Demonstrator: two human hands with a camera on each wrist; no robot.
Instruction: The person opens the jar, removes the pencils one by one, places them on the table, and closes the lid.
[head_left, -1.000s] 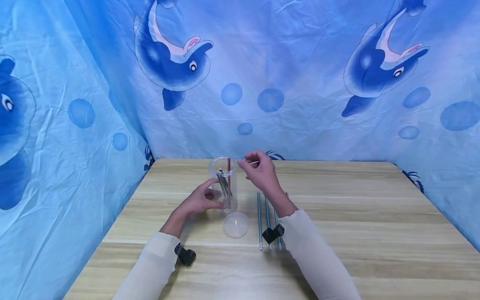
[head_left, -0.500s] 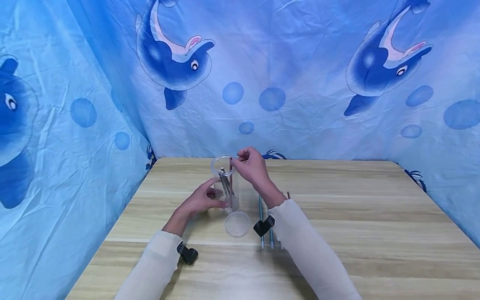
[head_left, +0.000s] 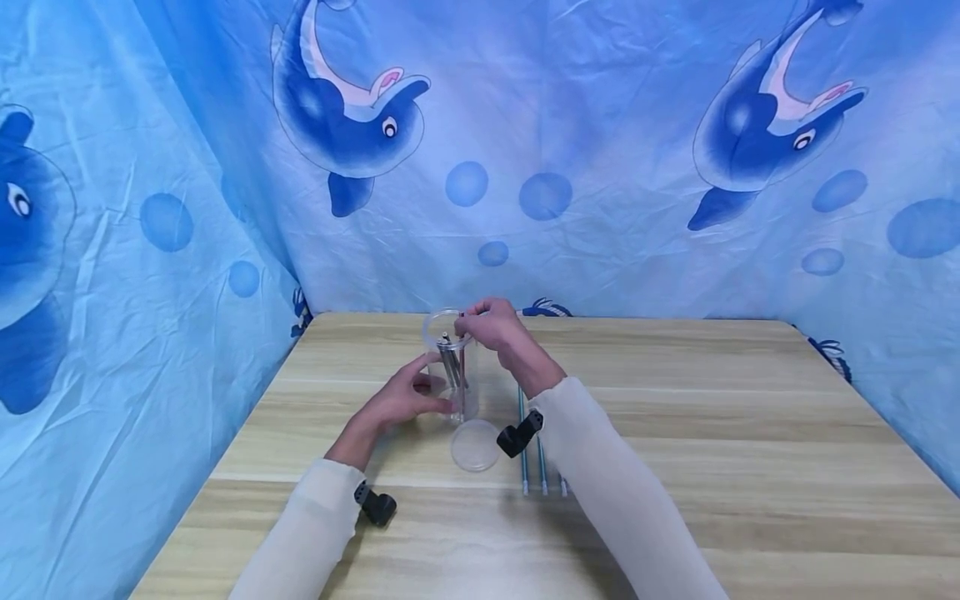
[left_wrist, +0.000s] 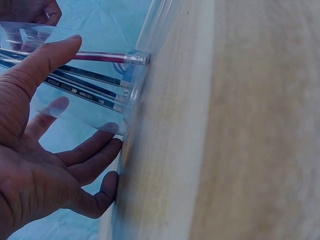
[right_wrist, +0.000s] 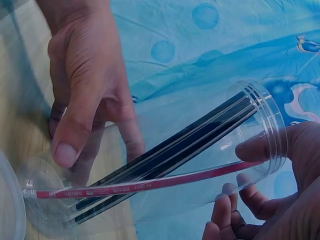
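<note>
A clear plastic jar point(head_left: 472, 387) stands on the table, with several dark pencils point(right_wrist: 185, 137) leaning inside it. Along its wall a red pencil point(right_wrist: 125, 188) also stands inside, its metal-capped end down. My left hand point(head_left: 401, 400) holds the jar low from the left, thumb in front and fingers round the back. Up at the rim, my right hand point(head_left: 495, 327) pinches the red pencil's top end between thumb and fingertips. The left wrist view shows the pencils' lower ends near the jar's base, "HB" printed on one dark pencil point(left_wrist: 90, 97).
A round clear lid point(head_left: 475, 447) lies just in front of the jar. Teal pencils point(head_left: 524, 454) lie side by side to the right, partly under my right forearm. A blue dolphin-print curtain point(head_left: 622, 242) hangs behind the wooden table point(head_left: 712, 433).
My right hand has moved left to the jar's rim, then slightly lower, and has taken hold of the red pencil's top. The left hand stays on the jar.
</note>
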